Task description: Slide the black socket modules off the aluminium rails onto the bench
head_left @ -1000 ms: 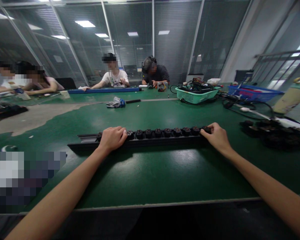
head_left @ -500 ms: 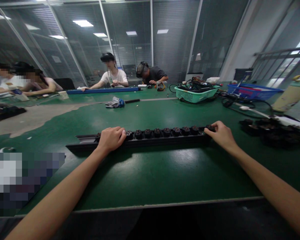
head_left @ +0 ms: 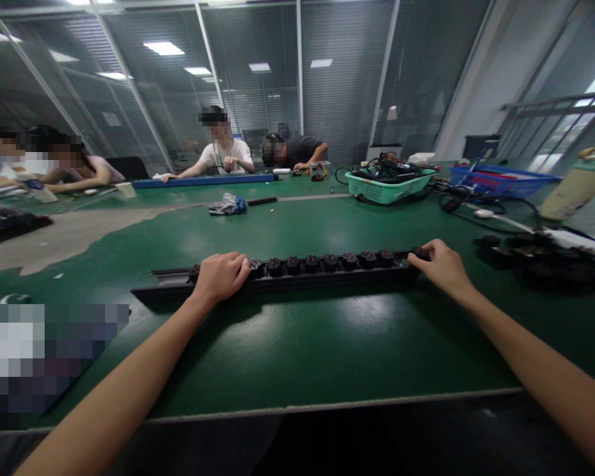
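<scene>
A long black channel [head_left: 322,282] lies across the green table in front of me. Several round black socket modules [head_left: 330,262] sit in a row inside it. Toward the channel's left part, my left hand [head_left: 222,274] is closed over it, thumb along the near module, hiding part of the row. At the right end, my right hand [head_left: 440,268] pinches another black socket module [head_left: 419,253] between thumb and fingers. Whether that module is seated in the channel or just above its end, I cannot tell.
More black modules [head_left: 540,261] are heaped at the right beside cables. Farther back stand a green basket [head_left: 384,188] of wires and a blue tray [head_left: 506,182]. Grey gloves [head_left: 228,205] lie mid-table. Co-workers sit across the table.
My hands hold nearly the same place, the right shifted very slightly right. At the far side, a co-worker in dark clothing has bent lower and to the left.
</scene>
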Demonstrator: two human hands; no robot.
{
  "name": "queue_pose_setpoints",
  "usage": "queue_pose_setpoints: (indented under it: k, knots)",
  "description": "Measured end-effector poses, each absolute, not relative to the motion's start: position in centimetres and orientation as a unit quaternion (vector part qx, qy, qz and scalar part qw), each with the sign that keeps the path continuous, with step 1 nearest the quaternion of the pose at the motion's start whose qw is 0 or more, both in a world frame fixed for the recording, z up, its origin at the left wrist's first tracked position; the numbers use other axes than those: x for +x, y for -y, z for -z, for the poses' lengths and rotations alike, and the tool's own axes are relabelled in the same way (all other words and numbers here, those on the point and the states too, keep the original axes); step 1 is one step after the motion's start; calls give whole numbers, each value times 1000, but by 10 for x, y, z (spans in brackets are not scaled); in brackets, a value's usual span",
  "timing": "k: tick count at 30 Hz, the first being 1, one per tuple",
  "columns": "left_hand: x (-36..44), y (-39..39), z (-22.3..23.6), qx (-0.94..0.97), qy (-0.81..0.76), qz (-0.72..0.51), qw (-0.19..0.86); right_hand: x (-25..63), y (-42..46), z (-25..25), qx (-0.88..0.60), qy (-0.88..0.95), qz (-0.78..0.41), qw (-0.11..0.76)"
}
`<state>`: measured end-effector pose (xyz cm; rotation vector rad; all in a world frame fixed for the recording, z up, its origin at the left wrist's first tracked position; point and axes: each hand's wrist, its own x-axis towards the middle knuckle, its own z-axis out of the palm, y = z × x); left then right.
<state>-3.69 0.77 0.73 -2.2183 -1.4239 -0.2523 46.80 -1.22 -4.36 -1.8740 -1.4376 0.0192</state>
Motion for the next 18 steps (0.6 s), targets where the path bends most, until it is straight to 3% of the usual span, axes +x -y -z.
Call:
queue_pose_setpoints:
  k: [18]
  knots:
    - [-36, -7, -8, -812, 524, 96, 239, 483, 10, 49, -757, 552, 0, 348]
